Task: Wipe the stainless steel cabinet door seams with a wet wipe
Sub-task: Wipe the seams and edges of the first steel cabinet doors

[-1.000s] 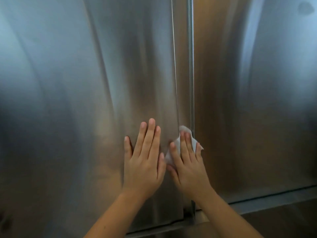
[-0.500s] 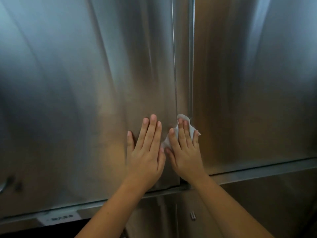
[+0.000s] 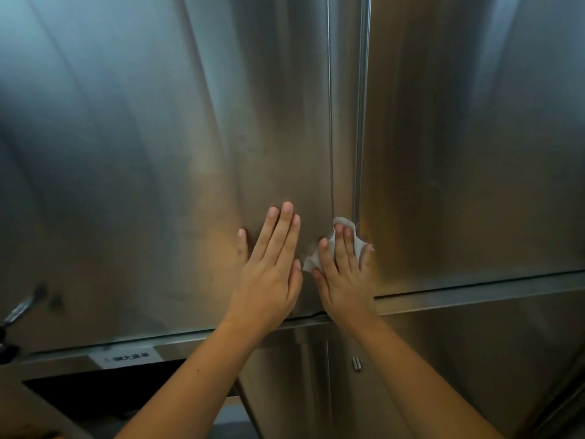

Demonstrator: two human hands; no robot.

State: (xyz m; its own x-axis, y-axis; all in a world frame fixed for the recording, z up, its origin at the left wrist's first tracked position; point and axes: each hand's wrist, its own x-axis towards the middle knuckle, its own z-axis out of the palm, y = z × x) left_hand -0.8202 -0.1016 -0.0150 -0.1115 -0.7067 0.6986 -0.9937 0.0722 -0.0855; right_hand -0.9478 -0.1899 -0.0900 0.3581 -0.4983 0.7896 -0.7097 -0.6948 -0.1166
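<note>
Right hand (image 3: 345, 274) flat, fingers (image 3: 340, 248) straight, pressing the wet wipe (image 3: 342, 221) on the upright seam (image 3: 359, 122), low near the doors' bottom edge. Seam runs straight up from the fingertips. Left hand (image 3: 269, 267), flat too, braces the left door (image 3: 158, 153) just beside.

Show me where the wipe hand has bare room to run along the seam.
Free: the vertical seam above the right hand, between left door and right door. Crowded: left of the wet wipe, where the left hand lies flat close beside it.

crumpled white wet wipe (image 3: 345, 240), on steel door seam (image 3: 357, 137)
</note>
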